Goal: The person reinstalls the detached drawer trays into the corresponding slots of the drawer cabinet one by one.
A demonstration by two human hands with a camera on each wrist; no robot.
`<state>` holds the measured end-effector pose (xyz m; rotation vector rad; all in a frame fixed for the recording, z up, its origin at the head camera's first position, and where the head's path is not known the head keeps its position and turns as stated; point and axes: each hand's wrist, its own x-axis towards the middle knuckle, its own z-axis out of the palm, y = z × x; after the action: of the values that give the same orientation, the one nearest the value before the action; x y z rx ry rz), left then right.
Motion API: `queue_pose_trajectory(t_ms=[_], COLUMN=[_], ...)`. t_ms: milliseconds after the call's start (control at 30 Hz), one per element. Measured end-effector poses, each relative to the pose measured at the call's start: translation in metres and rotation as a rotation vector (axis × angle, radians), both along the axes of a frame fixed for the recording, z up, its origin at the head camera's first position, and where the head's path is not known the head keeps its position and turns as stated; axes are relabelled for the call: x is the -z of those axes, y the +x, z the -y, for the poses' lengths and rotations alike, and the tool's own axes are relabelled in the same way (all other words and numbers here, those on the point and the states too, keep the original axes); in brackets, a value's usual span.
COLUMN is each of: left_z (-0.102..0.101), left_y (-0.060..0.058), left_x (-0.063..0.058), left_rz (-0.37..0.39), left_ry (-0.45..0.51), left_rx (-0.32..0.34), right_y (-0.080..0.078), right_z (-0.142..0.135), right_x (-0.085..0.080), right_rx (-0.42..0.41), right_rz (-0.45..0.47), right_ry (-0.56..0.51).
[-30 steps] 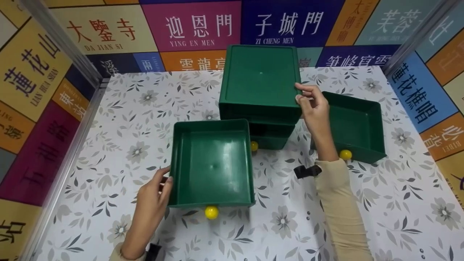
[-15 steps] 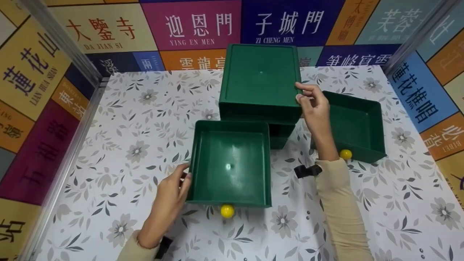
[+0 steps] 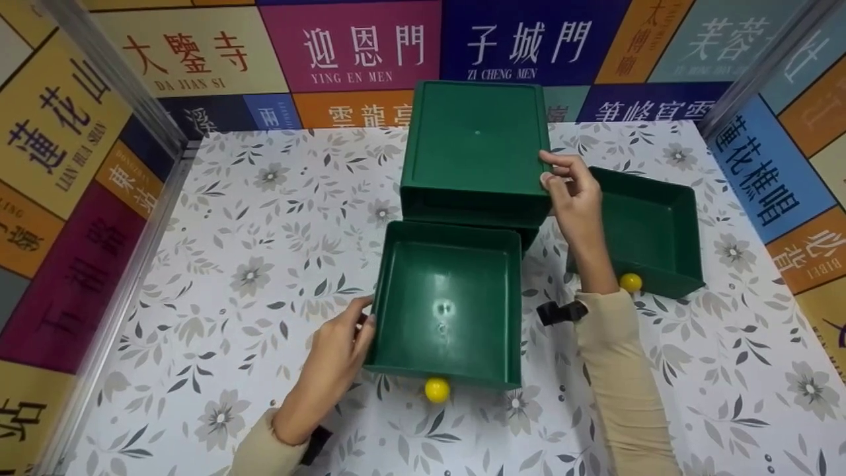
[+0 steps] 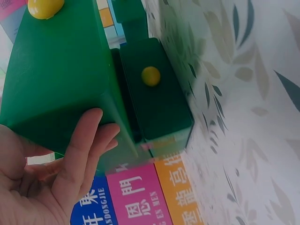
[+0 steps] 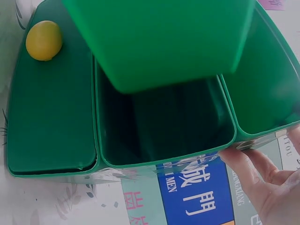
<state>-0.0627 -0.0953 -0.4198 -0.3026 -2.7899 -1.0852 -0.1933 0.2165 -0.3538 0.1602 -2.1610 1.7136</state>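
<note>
Held drawer (image 3: pixel 449 311) shifted rightward since a second ago, now more nearly lined up before the green cabinet (image 3: pixel 476 132); right hand (image 3: pixel 574 198) has stayed put.

Head view: left hand (image 3: pixel 337 350) clamped on the drawer's left wall, yellow knob (image 3: pixel 437 390) toward the wearer. Right hand grips the cabinet's right side, near the top edge. Second drawer (image 3: pixel 654 218) on the floral cloth (image 3: pixel 264 277), right of the cabinet.

Left wrist: fingers (image 4: pixel 84 145) against the held drawer's side; bottom drawer (image 4: pixel 159 103) seated in the cabinet.

Right wrist: held drawer's far end overlaps the middle slot (image 5: pixel 173 126); whether it has entered, cannot tell.
</note>
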Motion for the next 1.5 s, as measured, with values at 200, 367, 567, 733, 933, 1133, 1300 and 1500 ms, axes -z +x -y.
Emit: queue_pose_trajectory(t_ms=[200, 367, 567, 733, 933, 1133, 1300, 1500], left_z=[-0.009, -0.014, -0.016, -0.017, -0.021, -0.024, -0.027, -0.031], left_y=[-0.001, -0.002, -0.003, -0.006, -0.012, -0.02, -0.029, -0.038], left_x=[-0.002, -0.003, -0.001, 0.002, 0.004, 0.005, 0.006, 0.007], left_rz=[-0.024, -0.034, -0.02, -0.024, -0.028, -0.015, -0.005, -0.012], left_ry=[-0.008, -0.026, -0.023, -0.026, -0.033, -0.02, -0.005, -0.012], left_rx=[0.03, 0.042, 0.049, 0.033, 0.027, 0.028, 0.038, 0.03], right_y=[0.0, 0.0, -0.001, 0.0, 0.001, 0.001, 0.001, 0.001], right_z=[0.0, 0.0, 0.0, 0.0, 0.0, 0.0, 0.0, 0.001], right_x=[0.0, 0.0, 0.001, 0.001, 0.0, -0.001, -0.001, -0.001], right_rx=[0.005, 0.001, -0.009, -0.003, 0.0, -0.001, 0.004, 0.002], right_rz=[-0.006, -0.025, -0.038, -0.023, -0.004, -0.004, 0.001, -0.013], right_ry=[0.007, 0.001, -0.017, -0.003, 0.003, -0.001, -0.006, -0.016])
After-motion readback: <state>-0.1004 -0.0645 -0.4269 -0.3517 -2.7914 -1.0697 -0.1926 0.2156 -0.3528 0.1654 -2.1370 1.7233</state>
